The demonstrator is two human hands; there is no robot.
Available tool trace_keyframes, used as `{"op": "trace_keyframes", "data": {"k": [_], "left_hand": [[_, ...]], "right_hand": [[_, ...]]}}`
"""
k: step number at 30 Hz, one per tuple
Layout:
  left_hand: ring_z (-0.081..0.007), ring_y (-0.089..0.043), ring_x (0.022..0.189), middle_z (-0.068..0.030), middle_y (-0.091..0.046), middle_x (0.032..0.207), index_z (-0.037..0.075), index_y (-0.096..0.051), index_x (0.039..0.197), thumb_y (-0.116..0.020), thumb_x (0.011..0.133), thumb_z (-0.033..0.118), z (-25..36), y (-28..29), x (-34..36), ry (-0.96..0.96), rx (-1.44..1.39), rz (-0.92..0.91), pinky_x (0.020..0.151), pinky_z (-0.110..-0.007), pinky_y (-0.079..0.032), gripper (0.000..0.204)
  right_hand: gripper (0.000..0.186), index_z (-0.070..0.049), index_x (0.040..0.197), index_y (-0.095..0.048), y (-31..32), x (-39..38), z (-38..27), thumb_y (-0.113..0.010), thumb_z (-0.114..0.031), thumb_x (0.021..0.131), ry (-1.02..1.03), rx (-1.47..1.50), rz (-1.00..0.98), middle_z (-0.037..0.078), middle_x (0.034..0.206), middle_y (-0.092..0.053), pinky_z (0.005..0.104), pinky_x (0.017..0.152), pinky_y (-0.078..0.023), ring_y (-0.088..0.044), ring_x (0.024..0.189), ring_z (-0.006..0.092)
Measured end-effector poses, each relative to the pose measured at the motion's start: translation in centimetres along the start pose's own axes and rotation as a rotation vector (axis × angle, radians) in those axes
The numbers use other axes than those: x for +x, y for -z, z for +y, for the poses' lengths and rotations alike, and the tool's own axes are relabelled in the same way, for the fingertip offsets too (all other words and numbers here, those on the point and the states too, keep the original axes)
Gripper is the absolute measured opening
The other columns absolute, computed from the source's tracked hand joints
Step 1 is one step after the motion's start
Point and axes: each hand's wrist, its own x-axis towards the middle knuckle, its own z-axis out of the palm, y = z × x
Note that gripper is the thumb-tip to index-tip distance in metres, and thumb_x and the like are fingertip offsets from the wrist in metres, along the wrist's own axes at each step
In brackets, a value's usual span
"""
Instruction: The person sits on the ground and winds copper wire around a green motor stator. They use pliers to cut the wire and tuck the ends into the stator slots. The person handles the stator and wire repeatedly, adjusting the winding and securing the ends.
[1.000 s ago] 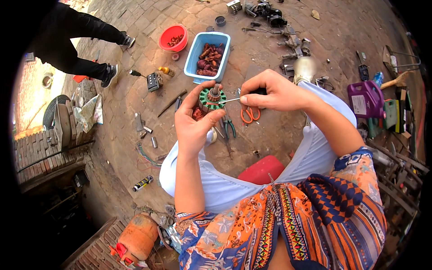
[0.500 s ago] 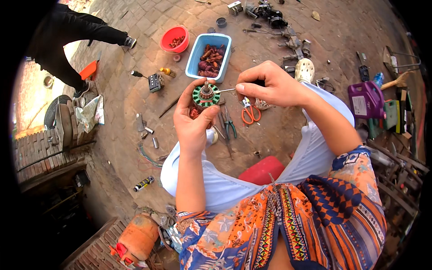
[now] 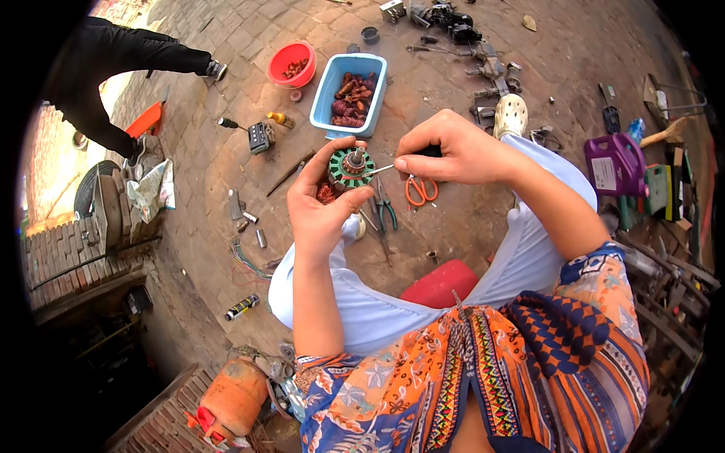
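Note:
My left hand (image 3: 321, 211) grips a motor rotor (image 3: 351, 167) with green-lined slots, a metal shaft pointing up and some copper winding below. My right hand (image 3: 453, 155) is closed on a slim metal tool (image 3: 381, 169) with a dark handle, its tip at the rotor's top beside the shaft. Beneath my hands lie orange-handled scissors (image 3: 421, 194) and green-handled pliers (image 3: 387, 208). Beyond them sits a blue tub (image 3: 321, 90) of copper coils (image 3: 351, 102).
A red bowl (image 3: 279, 51) of copper scraps, a black metal box (image 3: 261, 137), machine parts (image 3: 461, 26) and a purple jug (image 3: 615, 167) surround me. A co-worker's dark-trousered legs (image 3: 113, 90) are upper left; an orange cylinder (image 3: 230, 396) lies lower left.
The rotor and both my hands rose slightly half a second ago and are now a little lower again. The co-worker's nearer foot has shifted leftward and down.

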Motion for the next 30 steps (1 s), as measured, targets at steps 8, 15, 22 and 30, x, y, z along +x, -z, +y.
{"op": "trace_keyframes", "data": {"k": [8, 15, 22, 30], "left_hand": [[-0.0045, -0.050, 0.059, -0.0139, -0.061, 0.117, -0.003, -0.050, 0.128, -0.075, 0.072, 0.004, -0.2, 0.4, -0.1, 0.113, -0.135, -0.052, 0.046, -0.016, -0.039, 0.061], [-0.0047, -0.049, 0.058, -0.0146, -0.059, 0.119, -0.002, -0.048, 0.129, -0.076, 0.078, 0.015, -0.4, 0.0, -0.1, 0.030, -0.264, -0.028, 0.046, -0.016, -0.039, 0.061], [-0.0054, -0.050, 0.060, -0.0146, -0.059, 0.118, -0.002, -0.047, 0.130, -0.072, 0.083, 0.016, -0.1, -0.6, 0.1, -0.058, -0.210, 0.015, 0.047, -0.017, -0.040, 0.056], [-0.0101, -0.056, 0.070, -0.0131, -0.061, 0.109, 0.002, -0.041, 0.129, -0.060, 0.089, 0.047, -0.9, -1.5, 0.1, -0.048, -0.302, -0.087, 0.047, -0.020, -0.046, 0.063]], "right_hand": [[0.018, -0.003, 0.084, -0.067, -1.7, -0.6, 0.4, -0.067, -0.021, 0.083, 0.173, -0.284, 0.197, 0.014, 0.071, -0.063, 0.0333, 0.055, -0.046, -0.060, 0.062, 0.0292], [0.019, 0.000, 0.082, -0.064, -3.1, -0.6, 0.0, -0.064, -0.018, 0.087, -0.024, 0.122, 0.215, 0.008, 0.064, -0.058, 0.0285, 0.053, -0.042, -0.054, 0.057, 0.0129], [0.017, -0.001, 0.083, -0.065, -3.7, -0.2, -0.4, -0.062, -0.017, 0.088, -0.043, 0.136, 0.298, 0.008, 0.063, -0.059, 0.0278, 0.053, -0.042, -0.051, 0.056, 0.0114], [0.017, 0.002, 0.083, -0.062, -4.0, 0.0, -0.7, -0.063, -0.014, 0.087, 0.163, -0.032, 0.418, 0.011, 0.066, -0.058, 0.0298, 0.053, -0.042, -0.053, 0.057, 0.0179]]}}
